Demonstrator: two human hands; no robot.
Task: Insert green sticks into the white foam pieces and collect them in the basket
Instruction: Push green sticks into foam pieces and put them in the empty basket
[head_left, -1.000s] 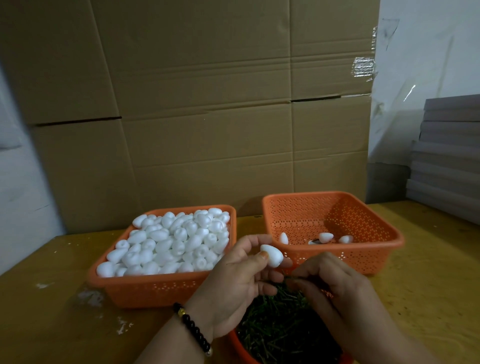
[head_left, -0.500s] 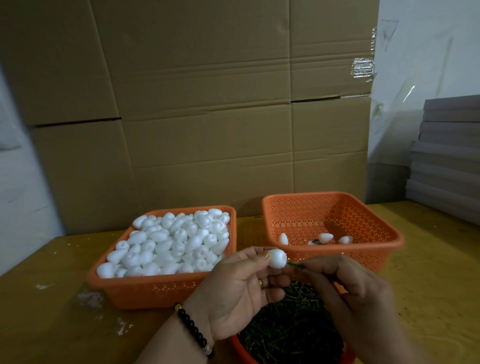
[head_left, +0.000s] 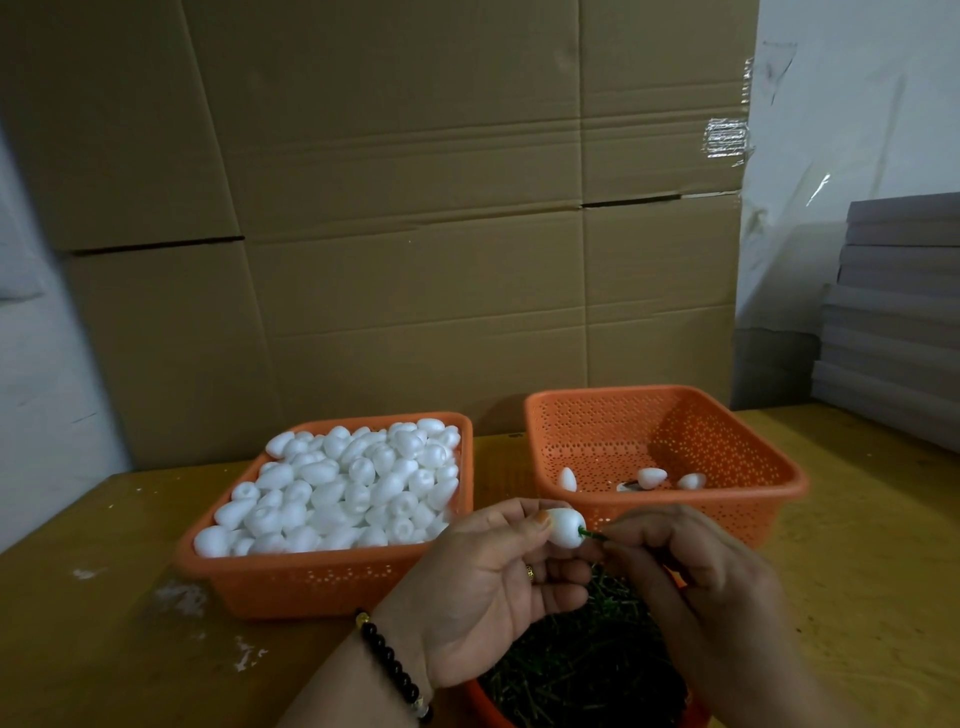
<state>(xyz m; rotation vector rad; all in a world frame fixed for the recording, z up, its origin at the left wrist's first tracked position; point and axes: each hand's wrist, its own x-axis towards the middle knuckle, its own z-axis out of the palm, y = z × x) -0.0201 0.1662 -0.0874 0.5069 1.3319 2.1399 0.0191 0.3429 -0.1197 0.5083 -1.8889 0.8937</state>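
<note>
Now the right hand (head_left: 711, 577) pinches a green stick (head_left: 591, 535), its tip newly entered into the foam piece (head_left: 563, 526) pinched by the left hand (head_left: 498, 587); half a second ago they barely met. Collecting basket (head_left: 748, 447) awaits beyond.

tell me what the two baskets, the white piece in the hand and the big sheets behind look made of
The two baskets look like moulded orange plastic with a slight sheen, judging by the punched hole pattern and rolled rims. The white piece looks like matte foam, smooth and rounded, with a stick pushed into it. The big sheets look like brown corrugated cardboard: fold creases, seams and clear tape.
</note>
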